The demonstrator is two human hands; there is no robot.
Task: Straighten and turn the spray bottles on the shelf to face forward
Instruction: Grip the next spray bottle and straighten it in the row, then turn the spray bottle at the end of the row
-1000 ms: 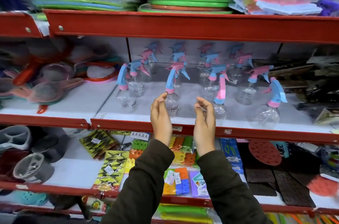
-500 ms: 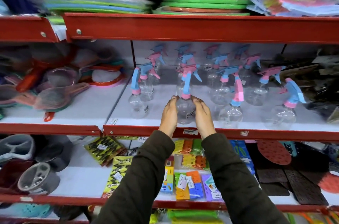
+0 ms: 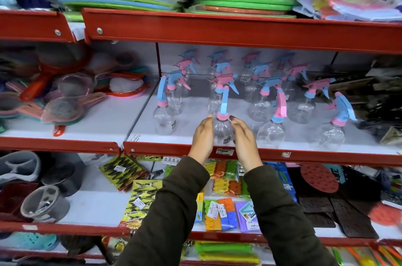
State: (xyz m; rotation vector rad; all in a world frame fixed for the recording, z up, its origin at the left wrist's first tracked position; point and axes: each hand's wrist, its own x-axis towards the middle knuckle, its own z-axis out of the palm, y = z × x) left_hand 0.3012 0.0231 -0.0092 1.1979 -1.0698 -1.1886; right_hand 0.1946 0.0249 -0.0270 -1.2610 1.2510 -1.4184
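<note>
My left hand (image 3: 203, 136) and right hand (image 3: 244, 137) cup a clear bottle (image 3: 223, 133) at the front edge of the shelf (image 3: 195, 135), palms pressed to its sides (blue trigger facing me), other bottles (image 3: 269, 133) standing beside and behind.

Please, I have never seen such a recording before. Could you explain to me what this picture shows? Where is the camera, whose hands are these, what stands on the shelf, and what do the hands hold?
There is no machine here. The camera sits on a person's head and looks forward and down, so the two arms in dark sleeves belong to that person. The scene is a shop rack with red shelf edges. On the white middle shelf stand clear spray bottles with pink and blue trigger heads, in several rows. The left hand and the right hand cup one front-row bottle from both sides. To the left lie coloured strainers; below hang packets of clips.
</note>
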